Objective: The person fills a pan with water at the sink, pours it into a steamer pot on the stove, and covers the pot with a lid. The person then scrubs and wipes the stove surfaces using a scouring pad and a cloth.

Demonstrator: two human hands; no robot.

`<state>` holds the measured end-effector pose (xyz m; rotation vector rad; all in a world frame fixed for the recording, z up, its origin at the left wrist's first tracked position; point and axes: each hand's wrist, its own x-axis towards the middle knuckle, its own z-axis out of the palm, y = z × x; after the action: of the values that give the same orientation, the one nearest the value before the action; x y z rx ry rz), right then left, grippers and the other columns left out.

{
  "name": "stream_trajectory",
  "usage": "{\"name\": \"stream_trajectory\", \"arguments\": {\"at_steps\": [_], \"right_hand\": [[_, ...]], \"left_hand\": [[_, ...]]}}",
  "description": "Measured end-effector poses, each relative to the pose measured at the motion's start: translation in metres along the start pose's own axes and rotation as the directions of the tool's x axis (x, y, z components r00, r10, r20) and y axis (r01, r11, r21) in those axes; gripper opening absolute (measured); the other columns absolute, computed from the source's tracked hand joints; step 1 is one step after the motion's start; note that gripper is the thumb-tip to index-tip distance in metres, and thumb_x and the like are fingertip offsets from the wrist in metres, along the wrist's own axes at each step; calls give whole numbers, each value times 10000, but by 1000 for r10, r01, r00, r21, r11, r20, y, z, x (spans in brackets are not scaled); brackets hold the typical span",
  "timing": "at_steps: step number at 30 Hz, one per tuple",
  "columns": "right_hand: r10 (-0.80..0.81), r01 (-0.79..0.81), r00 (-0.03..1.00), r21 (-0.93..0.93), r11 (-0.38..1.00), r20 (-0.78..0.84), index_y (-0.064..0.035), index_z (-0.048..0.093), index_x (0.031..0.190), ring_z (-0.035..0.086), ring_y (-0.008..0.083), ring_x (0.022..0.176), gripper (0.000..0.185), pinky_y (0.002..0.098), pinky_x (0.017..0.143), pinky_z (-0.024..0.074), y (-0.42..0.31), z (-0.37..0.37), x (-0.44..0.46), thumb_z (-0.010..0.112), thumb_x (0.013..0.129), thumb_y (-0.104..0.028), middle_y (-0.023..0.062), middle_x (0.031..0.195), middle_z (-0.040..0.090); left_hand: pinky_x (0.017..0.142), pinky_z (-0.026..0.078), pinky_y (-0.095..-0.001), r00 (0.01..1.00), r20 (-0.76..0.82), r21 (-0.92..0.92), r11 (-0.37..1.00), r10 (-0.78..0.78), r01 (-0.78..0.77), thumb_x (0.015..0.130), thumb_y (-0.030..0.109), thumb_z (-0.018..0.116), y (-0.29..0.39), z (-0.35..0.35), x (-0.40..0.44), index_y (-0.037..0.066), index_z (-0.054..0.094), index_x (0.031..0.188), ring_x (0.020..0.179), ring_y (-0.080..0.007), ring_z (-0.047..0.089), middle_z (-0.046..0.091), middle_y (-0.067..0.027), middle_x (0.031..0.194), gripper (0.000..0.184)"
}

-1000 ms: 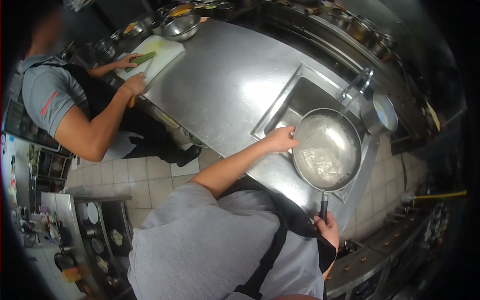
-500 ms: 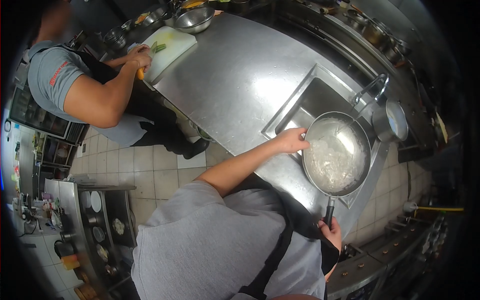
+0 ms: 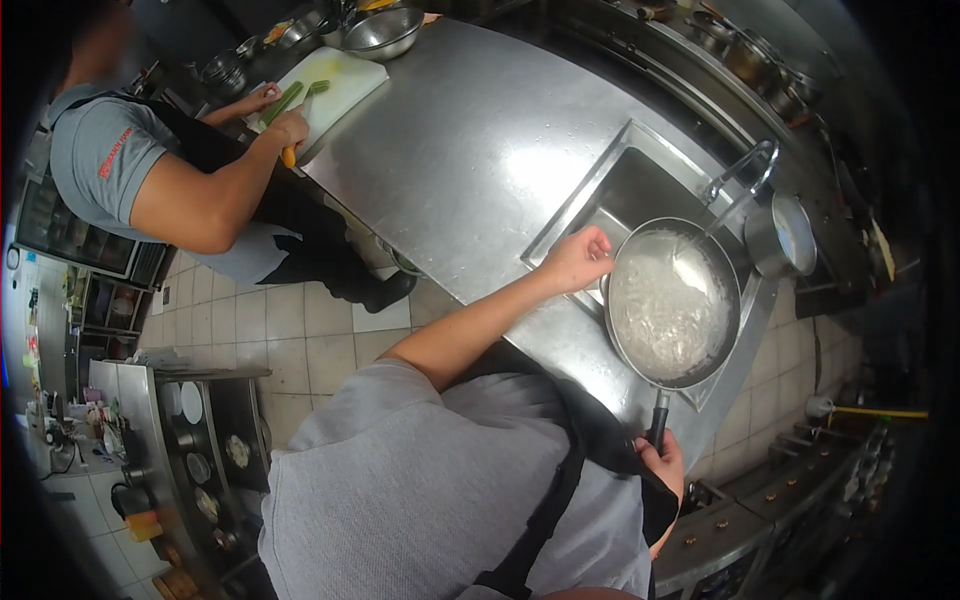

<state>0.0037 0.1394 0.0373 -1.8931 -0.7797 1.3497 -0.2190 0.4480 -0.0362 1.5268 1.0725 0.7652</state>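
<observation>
One pan (image 3: 640, 250) over the sink (image 3: 640, 190), water (image 3: 665, 325) rippling inside! Right hand (image 3: 662, 458) grips the handle (image 3: 660, 420); left hand (image 3: 578, 260) curls at the rim (whether gripping, can't tell). Level and steady looks best.

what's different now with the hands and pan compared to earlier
The left hand has risen slightly in the picture, loosening its hold on the pan; whether it still touches is unclear. The co-worker's hands, together half a second ago, are now apart. The right hand still holds the handle, and the pan stays over the sink.
</observation>
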Motion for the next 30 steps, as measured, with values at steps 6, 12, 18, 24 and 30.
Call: {"name": "stream_trajectory", "arguments": {"at_steps": [6, 12, 18, 24, 30], "right_hand": [[6, -6, 1000, -1, 1000, -5, -38, 600, 959, 473, 58, 624, 134, 236, 569, 379, -5, 2, -1, 671, 881, -120, -34, 714, 538], [25, -25, 1000, 41, 999, 2, -40, 593, 959, 469, 55, 608, 116, 233, 552, 364, -12, 5, -4, 663, 886, -96, -35, 704, 535], [3, -4, 1000, 60, 998, 15, -43, 590, 963, 470, 56, 598, 111, 234, 542, 359, -12, 6, -4, 661, 893, -92, -34, 701, 536], [13, -14, 1000, 50, 999, 9, -45, 587, 954, 466, 54, 585, 103, 233, 530, 354, -13, 6, -4, 658, 895, -93, -36, 693, 532], [37, -37, 999, 68, 997, 7, -47, 583, 960, 455, 54, 565, 100, 235, 510, 341, -12, 6, -4, 652, 897, -84, -34, 678, 526]], "left_hand": [[617, 441, -231, 1000, 26, -91, 996, 11, -9, 836, 80, 685, 4, 2, 0, 58, 551, 936, 698, -53, 510, 557, 19, 800, 169], [596, 431, -229, 998, 59, -99, 995, 35, -29, 820, 43, 670, 2, 5, 4, 47, 553, 921, 680, -52, 501, 551, 21, 780, 155], [580, 422, -234, 997, 72, -138, 990, 14, -4, 791, 26, 663, 2, 6, 7, 41, 559, 920, 672, -55, 501, 551, 19, 760, 166], [579, 423, -242, 998, 65, -124, 992, 6, 2, 781, 43, 671, 8, 4, 3, 44, 564, 916, 667, -59, 499, 551, 17, 753, 172], [578, 426, -246, 999, 47, -106, 994, 7, -2, 779, 56, 678, 11, 4, 0, 45, 567, 913, 661, -63, 499, 552, 17, 749, 174]]}}
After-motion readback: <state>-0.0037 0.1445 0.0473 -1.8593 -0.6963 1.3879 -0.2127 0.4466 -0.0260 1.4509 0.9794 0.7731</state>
